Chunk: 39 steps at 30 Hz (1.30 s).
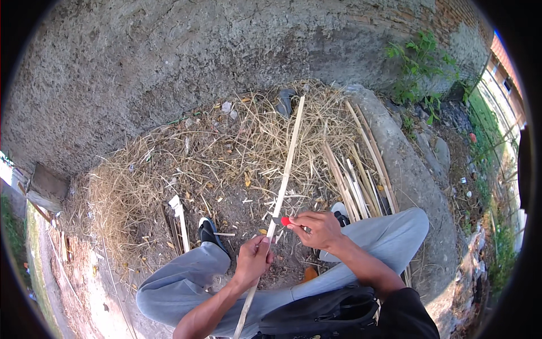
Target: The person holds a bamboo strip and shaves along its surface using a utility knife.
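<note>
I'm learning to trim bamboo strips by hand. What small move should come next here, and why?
Probably draw the red-handled tool in the right hand along the long strip, away from the body: the left hand already grips the strip just below the tool.

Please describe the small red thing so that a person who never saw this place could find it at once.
Start at the long pale stick that runs from the straw pile down between the knees. The right hand pinches the red thing against that stick, just above the left hand. It is the only bright red item among the straw and sticks.
</note>
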Motion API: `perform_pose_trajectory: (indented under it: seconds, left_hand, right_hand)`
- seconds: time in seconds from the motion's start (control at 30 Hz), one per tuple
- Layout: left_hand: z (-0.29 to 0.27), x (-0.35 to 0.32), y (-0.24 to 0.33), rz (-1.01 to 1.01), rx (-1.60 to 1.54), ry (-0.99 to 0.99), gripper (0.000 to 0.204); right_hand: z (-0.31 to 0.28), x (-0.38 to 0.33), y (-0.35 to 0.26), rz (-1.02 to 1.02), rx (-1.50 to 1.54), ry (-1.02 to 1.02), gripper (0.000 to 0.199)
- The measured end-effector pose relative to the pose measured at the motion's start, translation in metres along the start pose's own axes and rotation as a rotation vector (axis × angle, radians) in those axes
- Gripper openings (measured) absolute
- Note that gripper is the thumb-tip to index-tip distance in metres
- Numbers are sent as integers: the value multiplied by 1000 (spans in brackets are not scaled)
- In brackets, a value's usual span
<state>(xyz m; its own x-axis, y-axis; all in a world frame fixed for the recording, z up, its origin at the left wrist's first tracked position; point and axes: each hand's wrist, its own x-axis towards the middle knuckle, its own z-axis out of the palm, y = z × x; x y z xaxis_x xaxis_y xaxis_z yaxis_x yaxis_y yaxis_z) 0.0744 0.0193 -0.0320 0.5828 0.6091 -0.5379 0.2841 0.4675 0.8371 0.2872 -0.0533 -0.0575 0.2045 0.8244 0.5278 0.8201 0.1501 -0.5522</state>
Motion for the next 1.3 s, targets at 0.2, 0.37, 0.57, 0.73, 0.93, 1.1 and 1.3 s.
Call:
perform_pose_trajectory:
  seconds: [0.2,0.37,0.57,0.73,0.93,1.1,1.3]
  left_hand:
    - [1,1,-2,73,103,7,27]
    - [4,-2,2,70,88,3,27]
    - [6,-5,0,68,57,14,27]
    - [7,-5,-4,96,119,13,28]
    - [7,-6,-16,145,236,20,26]
    - [-6,1,-13,202,418,25,28]
    - [-8,13,-6,133,335,38,28]
  right_hand:
    - [5,0,5,45,39,-2,13]
    - [8,0,9,63,52,24,13]
    - [7,3,12,60,42,30,12]
    - [12,1,22,94,33,20,15]
    - [5,9,47,262,-114,41,17]
    - [-26,21,71,341,-45,231,16]
    - [-7,9,26,217,91,152,15]
